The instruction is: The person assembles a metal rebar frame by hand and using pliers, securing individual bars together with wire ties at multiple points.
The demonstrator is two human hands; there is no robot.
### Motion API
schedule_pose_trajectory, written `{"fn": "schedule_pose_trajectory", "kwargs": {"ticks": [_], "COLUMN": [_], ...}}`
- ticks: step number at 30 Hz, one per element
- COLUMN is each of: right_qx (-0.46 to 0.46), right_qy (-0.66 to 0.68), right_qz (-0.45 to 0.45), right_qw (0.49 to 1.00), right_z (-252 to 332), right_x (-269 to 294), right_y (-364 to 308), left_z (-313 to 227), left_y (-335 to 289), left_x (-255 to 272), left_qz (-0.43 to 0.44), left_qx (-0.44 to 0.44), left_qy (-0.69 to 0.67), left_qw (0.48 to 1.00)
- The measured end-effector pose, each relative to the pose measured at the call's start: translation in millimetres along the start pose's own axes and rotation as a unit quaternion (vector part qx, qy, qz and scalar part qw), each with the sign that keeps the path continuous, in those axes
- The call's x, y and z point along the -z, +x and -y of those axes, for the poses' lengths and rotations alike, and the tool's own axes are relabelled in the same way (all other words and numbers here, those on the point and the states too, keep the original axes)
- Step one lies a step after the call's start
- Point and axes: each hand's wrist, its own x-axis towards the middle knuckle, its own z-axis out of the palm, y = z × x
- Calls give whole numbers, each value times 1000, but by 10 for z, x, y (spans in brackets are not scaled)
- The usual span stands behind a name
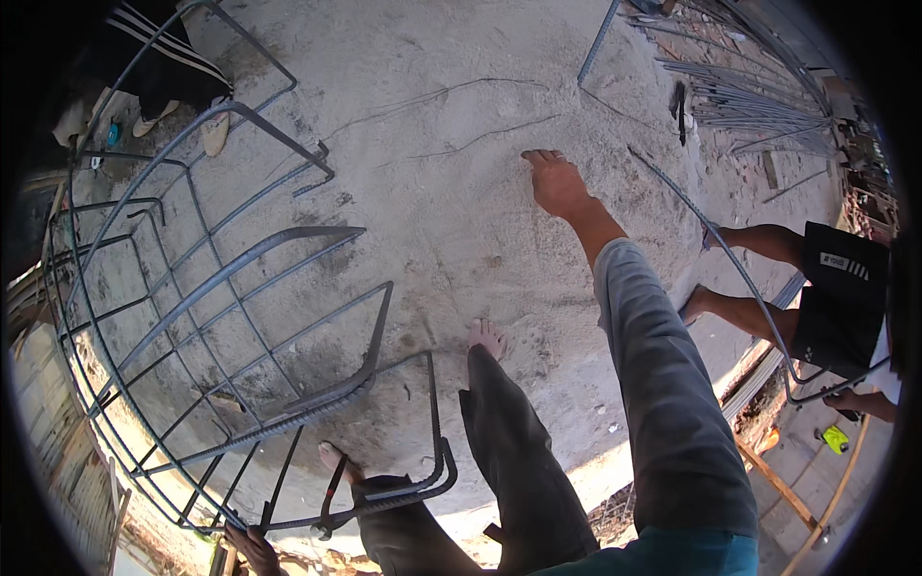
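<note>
My right hand (560, 184) is stretched forward over the grey concrete floor, its fingers bent and close together. What they hold, if anything, is hidden. At the lower left, my left hand (253, 551) is closed around the near edge of a steel rebar cage (223, 444). Hooked bar ends of that cage curve up beside my legs. A tool like pincers (328, 501), with a touch of red, hangs on the cage's near bar. Thin dark lines (485, 142), perhaps wire or cracks, run across the concrete left of my right hand.
A bent rebar rod (706, 221) slants along the right, near another person in dark shorts (837, 298). A second person's legs (178, 72) stand at the far left behind the cage. Loose steel rods (759, 110) lie at the far right. My bare foot (487, 338) rests on the concrete (451, 230).
</note>
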Motion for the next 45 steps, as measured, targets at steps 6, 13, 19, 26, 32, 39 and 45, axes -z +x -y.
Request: {"fn": "schedule_pose_trajectory", "kwargs": {"ticks": [6,13,19,26,32,39,45], "right_qx": [25,236,292,-23,-308,-66,139], "right_qy": [-275,-96,59,147,389,358,261], "right_qz": [77,225,244,154,-212,-17,-3], "right_qw": [958,940,923,977,842,931,955], "right_z": [-465,-393,255,1889,4189,6332,6260], "right_x": [-37,467,1172,1971,3057,3242,3135], "right_y": [554,-351,-2146,-4951,-6315,-6351,-6777], "left_z": [147,-464,-379,-622,-856,-971,793], "left_y": [5,13,45,25,-1487,-2563,-1879], "left_x": [-249,-144,-318,15,861,2064,2609], "left_qz": [-51,-12,-113,-108,100,292,-128], "left_qx": [124,130,46,-7,-144,-81,92], "left_qy": [59,62,-14,-110,-587,-900,-938], "left_qw": [989,989,992,988,790,312,308]}}
